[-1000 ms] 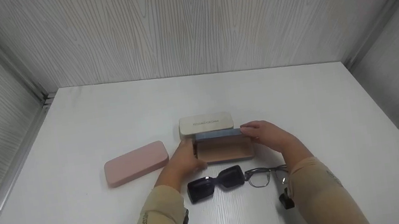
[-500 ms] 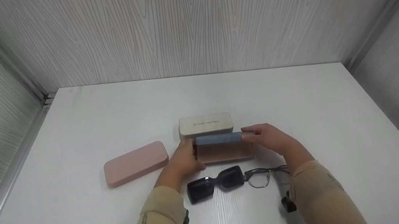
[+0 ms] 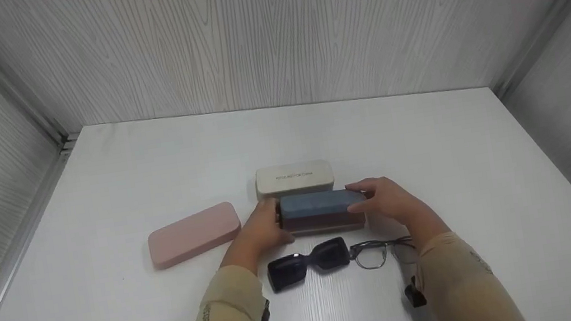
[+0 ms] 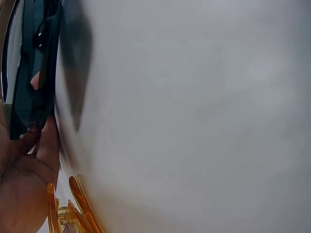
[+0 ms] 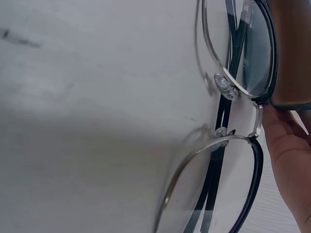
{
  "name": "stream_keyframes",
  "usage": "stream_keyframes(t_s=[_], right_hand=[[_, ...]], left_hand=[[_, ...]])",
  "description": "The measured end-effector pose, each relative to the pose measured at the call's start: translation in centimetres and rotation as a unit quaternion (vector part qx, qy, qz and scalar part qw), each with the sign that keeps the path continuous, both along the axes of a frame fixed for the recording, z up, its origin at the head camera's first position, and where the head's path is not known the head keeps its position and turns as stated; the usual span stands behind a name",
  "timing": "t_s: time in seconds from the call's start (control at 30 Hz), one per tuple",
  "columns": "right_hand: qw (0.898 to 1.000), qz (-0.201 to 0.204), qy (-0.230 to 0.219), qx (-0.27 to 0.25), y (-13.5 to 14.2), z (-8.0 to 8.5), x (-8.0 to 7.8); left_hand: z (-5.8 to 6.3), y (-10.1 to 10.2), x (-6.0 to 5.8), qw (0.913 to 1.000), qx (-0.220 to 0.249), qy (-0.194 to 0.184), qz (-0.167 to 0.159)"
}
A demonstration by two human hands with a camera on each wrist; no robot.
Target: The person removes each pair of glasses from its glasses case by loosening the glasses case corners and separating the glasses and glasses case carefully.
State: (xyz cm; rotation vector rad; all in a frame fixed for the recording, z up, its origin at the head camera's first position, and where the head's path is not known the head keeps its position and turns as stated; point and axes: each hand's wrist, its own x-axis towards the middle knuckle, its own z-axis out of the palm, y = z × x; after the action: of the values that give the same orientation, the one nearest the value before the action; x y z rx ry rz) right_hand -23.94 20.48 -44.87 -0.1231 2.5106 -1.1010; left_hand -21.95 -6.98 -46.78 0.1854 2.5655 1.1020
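A blue glasses case (image 3: 317, 202) lies in the middle of the table in the head view, its lid tilted low over the base with a dark gap at the front. My left hand (image 3: 261, 231) grips its left end, thumb toward the front edge. With thumb and fingers, my right hand (image 3: 389, 200) pinches the lid's right end. In the right wrist view, the case's tan inside (image 5: 294, 53) shows beside the right hand (image 5: 291, 170). Just in front of the case lie dark sunglasses (image 3: 286, 271) and, to their right, thin-rimmed eyeglasses (image 3: 371, 255), partly behind the right forearm.
A cream glasses case (image 3: 293, 176) with lettering stands directly behind the blue one. A pink glasses case (image 3: 195, 235) lies to the left, near the left hand. An amber see-through object (image 4: 77, 208) shows low in the left wrist view. Wood-grain panels (image 3: 266, 33) enclose the table.
The blue case's lid has swung down toward the front, covering the tan inside that was visible before. My right hand has followed the lid; the left hand has stayed put.
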Motion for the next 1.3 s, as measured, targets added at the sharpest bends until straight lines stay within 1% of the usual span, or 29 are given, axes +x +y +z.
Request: stream_keyframes(t_s=[0.1,0.17,0.27,0.57,0.67,0.87,0.97,1.07,1.2,1.3], right_hand=[[0.999,0.016,0.026,0.011,0.0,-0.2,0.1],[0.998,0.025,0.045,0.02,0.0,-0.4,0.1],[0.998,0.028,0.056,0.026,0.1,-0.5,0.1],[0.997,0.033,0.063,0.044,-0.1,-0.7,0.5],[0.996,0.033,0.065,0.05,-0.1,-0.9,0.7],[0.996,0.031,0.07,0.038,-0.2,-1.4,1.2],[0.996,0.036,0.07,0.049,-0.2,-1.6,1.6],[0.996,0.031,0.062,0.058,-0.2,-1.9,1.9],[0.997,0.018,0.053,0.042,-0.1,-2.0,2.1],[0.998,0.015,0.056,0.032,-0.1,-1.9,2.1]], left_hand=[[0.1,0.0,0.0,0.9999,-0.001,-0.01,0.0],[0.2,0.0,0.0,1.0,-0.001,-0.01,-0.001],[0.3,0.1,0.0,0.9999,-0.004,-0.012,-0.002],[0.3,0.0,-0.3,0.9998,0.005,-0.02,-0.001],[0.4,0.1,-0.2,0.9997,-0.001,-0.023,0.002],[0.5,0.2,-0.2,0.9994,-0.002,-0.033,0.009],[0.4,0.2,-0.2,0.9994,-0.001,-0.034,0.006],[0.3,0.3,-0.2,0.9995,-0.002,-0.03,-0.001],[0.2,0.3,-0.2,0.9996,0.002,-0.027,-0.004],[0.3,0.3,-0.3,0.9996,0.003,-0.028,-0.001]])
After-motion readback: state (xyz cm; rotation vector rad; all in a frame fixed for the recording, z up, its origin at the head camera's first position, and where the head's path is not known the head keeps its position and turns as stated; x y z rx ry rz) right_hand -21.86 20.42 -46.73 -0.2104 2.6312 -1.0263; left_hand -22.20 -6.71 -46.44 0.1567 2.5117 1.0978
